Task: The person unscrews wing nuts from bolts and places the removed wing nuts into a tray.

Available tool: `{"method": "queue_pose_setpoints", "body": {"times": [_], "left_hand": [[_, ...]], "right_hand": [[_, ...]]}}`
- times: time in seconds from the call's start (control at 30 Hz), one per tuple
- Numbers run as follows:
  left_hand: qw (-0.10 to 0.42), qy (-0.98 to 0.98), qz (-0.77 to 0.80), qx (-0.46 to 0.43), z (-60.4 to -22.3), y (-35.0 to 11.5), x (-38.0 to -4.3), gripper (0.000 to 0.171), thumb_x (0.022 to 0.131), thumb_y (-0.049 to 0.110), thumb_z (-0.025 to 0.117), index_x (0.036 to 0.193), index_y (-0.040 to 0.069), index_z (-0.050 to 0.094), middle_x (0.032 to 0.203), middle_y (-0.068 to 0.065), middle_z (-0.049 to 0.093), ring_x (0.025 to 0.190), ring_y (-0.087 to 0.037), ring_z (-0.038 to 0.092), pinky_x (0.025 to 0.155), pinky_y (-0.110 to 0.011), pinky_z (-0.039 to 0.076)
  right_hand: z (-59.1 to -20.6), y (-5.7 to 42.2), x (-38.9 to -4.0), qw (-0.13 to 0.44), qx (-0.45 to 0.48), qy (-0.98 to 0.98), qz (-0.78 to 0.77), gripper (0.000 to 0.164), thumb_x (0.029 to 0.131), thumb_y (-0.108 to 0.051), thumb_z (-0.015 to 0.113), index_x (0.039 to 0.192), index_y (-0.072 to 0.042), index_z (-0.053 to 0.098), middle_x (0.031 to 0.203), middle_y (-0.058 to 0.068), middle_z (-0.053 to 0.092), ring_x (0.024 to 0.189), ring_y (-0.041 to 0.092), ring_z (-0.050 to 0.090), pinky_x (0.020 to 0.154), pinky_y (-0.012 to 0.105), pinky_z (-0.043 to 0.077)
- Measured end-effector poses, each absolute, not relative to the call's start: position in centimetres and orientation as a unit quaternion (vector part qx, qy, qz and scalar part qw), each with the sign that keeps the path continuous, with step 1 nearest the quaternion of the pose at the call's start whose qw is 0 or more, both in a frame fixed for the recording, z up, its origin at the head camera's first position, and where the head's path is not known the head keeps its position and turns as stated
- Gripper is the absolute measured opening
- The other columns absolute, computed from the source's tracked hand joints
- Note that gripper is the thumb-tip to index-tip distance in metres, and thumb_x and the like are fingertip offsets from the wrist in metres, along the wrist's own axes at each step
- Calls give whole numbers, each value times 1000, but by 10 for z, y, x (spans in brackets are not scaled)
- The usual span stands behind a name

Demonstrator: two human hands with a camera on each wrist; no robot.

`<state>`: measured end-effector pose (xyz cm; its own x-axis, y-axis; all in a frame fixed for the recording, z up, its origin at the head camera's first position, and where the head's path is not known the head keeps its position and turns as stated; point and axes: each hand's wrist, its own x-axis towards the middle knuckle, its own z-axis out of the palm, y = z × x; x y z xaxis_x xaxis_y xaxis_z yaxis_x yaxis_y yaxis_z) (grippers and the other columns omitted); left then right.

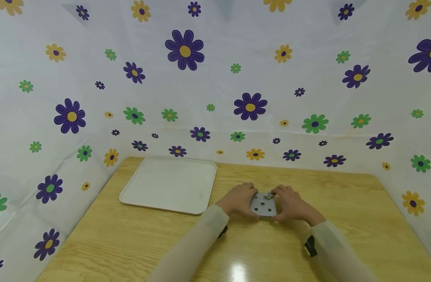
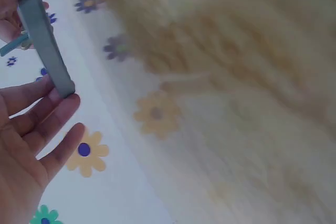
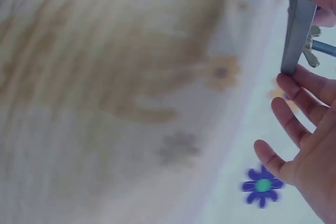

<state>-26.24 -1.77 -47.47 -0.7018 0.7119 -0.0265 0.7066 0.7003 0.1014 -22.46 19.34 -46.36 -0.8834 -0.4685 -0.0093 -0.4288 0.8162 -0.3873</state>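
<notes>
A small square grey plate (image 1: 262, 213) with several round holes is held between both hands over the table. At its far right corner sits a wing nut (image 3: 311, 56) on a bolt (image 3: 324, 49) that sticks out of the plate's face. My left hand (image 1: 239, 199) grips the plate's left edge, thumb at the near corner and fingers at the far one. My right hand (image 1: 291, 203) holds the right edge the same way, its fingertips close by the wing nut. Edge-on in the left wrist view, the plate (image 2: 46, 45) looks thick, with fingertips against its end.
A white rectangular tray (image 1: 169, 184) lies at the back left of the wooden table (image 1: 137, 243). White flower-printed cloth (image 1: 215, 86) hangs behind the table and along both sides. Dark straps (image 1: 311, 246) show at the wrists.
</notes>
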Motion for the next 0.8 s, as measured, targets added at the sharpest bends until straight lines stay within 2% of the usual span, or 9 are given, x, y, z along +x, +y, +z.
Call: {"method": "queue_pose_setpoints", "body": {"times": [0.2, 0.4, 0.53, 0.67, 0.8], "left_hand": [[-21, 914, 87, 395, -461, -24, -244, 81, 61, 61, 75, 122, 10, 59, 106, 1, 58, 86, -8, 51, 79, -21, 47], [-41, 904, 164, 393, -442, -31, -225, 80, 62, 59, 75, 123, 10, 58, 106, 1, 58, 90, -9, 52, 83, -20, 47], [-51, 888, 242, 388, -434, -36, -214, 80, 62, 53, 79, 125, 9, 57, 107, 0, 57, 96, -13, 55, 87, -23, 48], [-64, 867, 313, 383, -430, -38, -205, 79, 61, 45, 83, 126, 9, 55, 110, 0, 57, 101, -13, 55, 92, -25, 48], [-81, 844, 360, 390, -427, -38, -199, 78, 60, 39, 85, 126, 9, 54, 113, -1, 57, 101, -13, 55, 93, -26, 48]], "right_hand": [[-434, 194, -206, 28, -258, 951, -170, 73, 60, -33, 85, 120, -3, 56, 118, 10, 54, 106, 30, 47, 83, 54, 42], [-403, 197, -189, 4, -279, 939, -199, 71, 61, -28, 85, 120, -2, 55, 118, 12, 54, 108, 33, 47, 86, 58, 41], [-392, 201, -181, -12, -295, 919, -262, 77, 63, -27, 86, 126, -1, 50, 125, 15, 51, 115, 36, 47, 91, 60, 42], [-391, 203, -174, -6, -300, 893, -336, 89, 65, -27, 85, 138, -4, 39, 134, 15, 45, 121, 38, 43, 94, 64, 40], [-398, 202, -169, -16, -305, 870, -386, 94, 66, -23, 85, 143, -7, 32, 138, 14, 43, 124, 31, 42, 96, 63, 37]]}}
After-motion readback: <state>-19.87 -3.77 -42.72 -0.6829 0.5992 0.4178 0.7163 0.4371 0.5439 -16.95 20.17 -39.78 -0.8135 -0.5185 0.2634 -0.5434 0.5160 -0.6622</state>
